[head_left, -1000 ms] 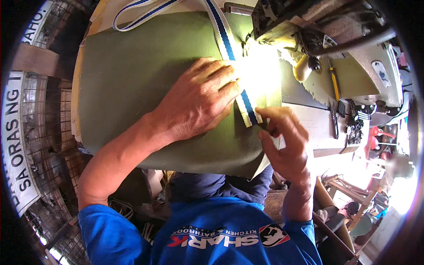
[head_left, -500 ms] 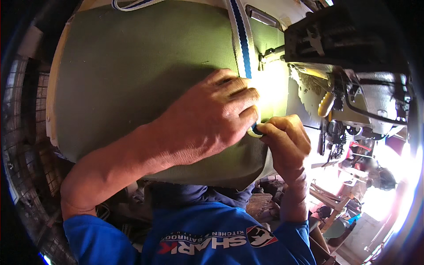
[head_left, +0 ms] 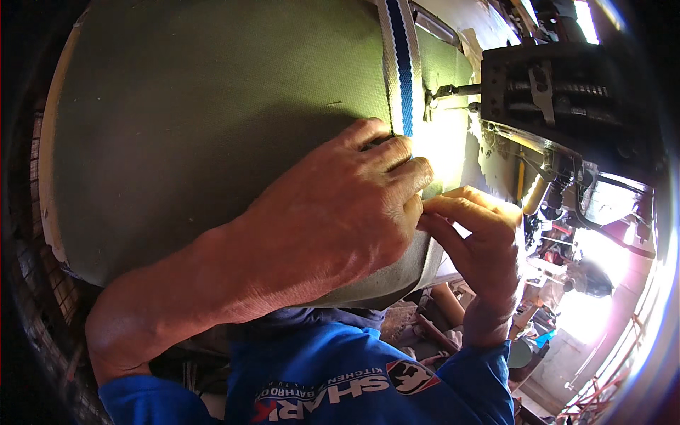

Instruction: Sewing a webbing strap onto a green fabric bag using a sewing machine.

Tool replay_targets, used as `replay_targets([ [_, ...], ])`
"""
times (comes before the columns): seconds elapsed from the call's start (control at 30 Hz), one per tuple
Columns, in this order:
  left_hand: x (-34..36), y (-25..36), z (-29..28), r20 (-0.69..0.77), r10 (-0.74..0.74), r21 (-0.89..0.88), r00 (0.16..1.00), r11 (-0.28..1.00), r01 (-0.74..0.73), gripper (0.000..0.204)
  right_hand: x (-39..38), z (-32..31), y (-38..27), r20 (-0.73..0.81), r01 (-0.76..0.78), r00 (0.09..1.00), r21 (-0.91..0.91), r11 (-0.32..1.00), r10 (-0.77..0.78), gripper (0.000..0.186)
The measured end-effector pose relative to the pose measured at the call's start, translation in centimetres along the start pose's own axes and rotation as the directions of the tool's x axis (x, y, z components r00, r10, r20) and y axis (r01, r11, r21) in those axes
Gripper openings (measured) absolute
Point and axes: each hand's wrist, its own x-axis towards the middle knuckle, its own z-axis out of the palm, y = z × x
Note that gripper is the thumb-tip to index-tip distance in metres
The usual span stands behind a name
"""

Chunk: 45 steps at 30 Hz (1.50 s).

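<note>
A strip of blue-and-white webbing strap (head_left: 404,78) runs down over a large panel of green fabric (head_left: 198,134). My left hand (head_left: 347,205) lies across the fabric with its fingers curled over the strap's lower part. Close against it, my right hand (head_left: 482,230) pinches thumb and forefinger together at the strap's lower end. That end is hidden behind my left fingers. Just right of the strap is the needle and presser foot area (head_left: 440,95) of a dark sewing machine (head_left: 552,92), above a brightly lit patch of fabric.
The fabric panel has a pale edge (head_left: 49,163) at the left. A metal plate (head_left: 435,25) lies beside the strap at the top. Wire mesh (head_left: 35,262) stands at the far left. Cluttered tools and parts (head_left: 567,262) fill the lower right, near a bright light.
The view has shifted, with the machine now farther right. My right hand has turned, and the strap's folded lower end, visible before between my hands, is now hidden. My left hand keeps its hold.
</note>
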Motion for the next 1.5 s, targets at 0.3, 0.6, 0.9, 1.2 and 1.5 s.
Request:
replay_targets([
  [0.3,0.1,0.0,-0.2,0.017,0.006,-0.004,1.000,1.000,-0.006,0.025,0.9,-0.6,-1.1,0.106,-0.051,0.992,-0.154,0.987,0.068,0.016],
  [0.6,-2.2,4.9,-0.6,0.062,-0.059,0.215,0.996,0.976,0.044,0.046,0.1,0.5,1.3,-0.032,0.148,0.987,-0.239,0.960,-0.160,0.056],
  [0.9,-3.0,6.5,1.4,-0.019,-0.179,0.224,0.984,0.958,0.179,0.044,-1.1,1.5,1.9,-0.079,-0.100,0.992,-0.011,0.995,0.099,0.029],
  [1.2,-1.8,7.8,1.9,-0.112,-0.255,0.202,0.960,0.940,0.274,0.038,-4.1,4.3,2.8,-0.444,0.418,0.763,-0.217,0.882,-0.471,0.031],
  [1.5,-1.0,6.5,2.2,-0.159,-0.169,0.208,0.973,0.957,0.201,0.032,-3.5,3.2,3.1,-0.292,0.402,0.858,-0.128,0.906,-0.422,0.031],
])
